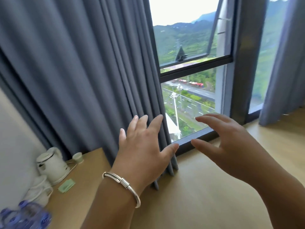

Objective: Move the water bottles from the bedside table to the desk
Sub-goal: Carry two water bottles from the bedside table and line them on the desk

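The left hand [143, 146] is raised in mid-air with its fingers spread and nothing in it, a silver bangle [123, 184] circling the wrist. The right hand [226, 139] hovers just beside it to the right, fingers likewise splayed and empty. Behind the left hand hang the grey curtains [74, 71], and beyond both hands is the window [189, 47]. At the near left corner, blurred, stands a cluster of what look like water bottles [24, 215] with purple caps on the wooden desk [89, 176]. Farther along the desk's left side sit white cups [39, 189], then a white kettle [52, 164], with a green packet [66, 187] lying beside them.
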